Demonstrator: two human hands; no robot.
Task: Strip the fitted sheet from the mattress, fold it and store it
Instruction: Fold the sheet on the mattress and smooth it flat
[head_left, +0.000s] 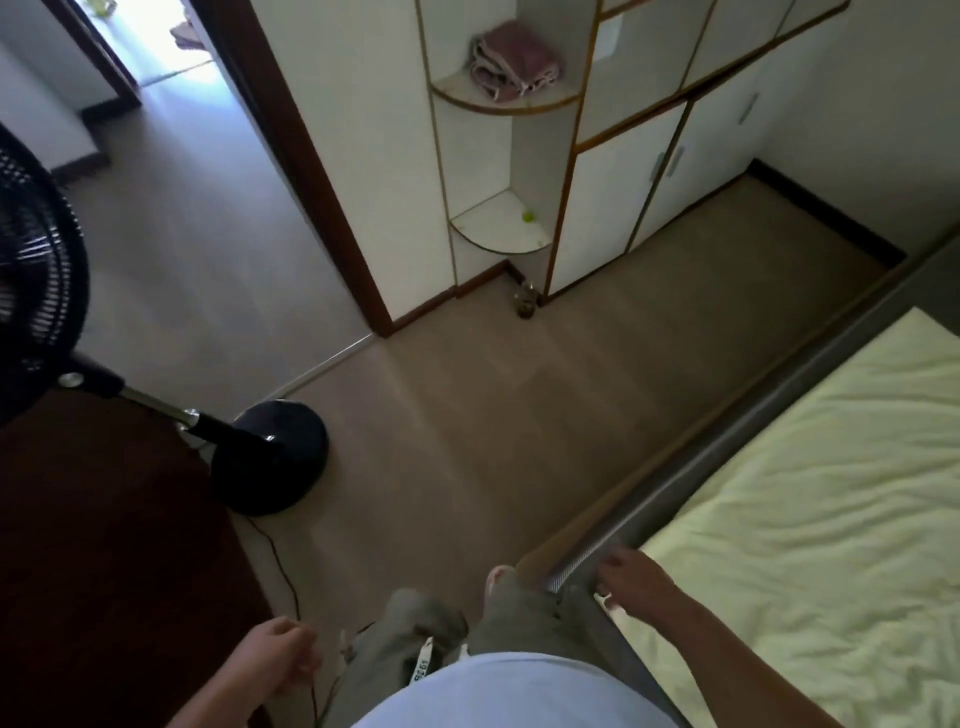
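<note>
The right hand (631, 577) reaches forward on a straight arm, fingers bent at the mattress (727, 436) corner. Whether it grips is unclear. The pale fitted sheet (805, 519) spreads to its right. The left hand (283, 654) hangs loosely curled, holding nothing.

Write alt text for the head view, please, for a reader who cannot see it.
A person's right hand is at the corner of a pale yellow fitted sheet; the left hand hangs empty near a black standing fan.

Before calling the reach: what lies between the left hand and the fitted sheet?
In head view, trousered legs and the bed frame corner separate the left hand from the fitted sheet.
</note>
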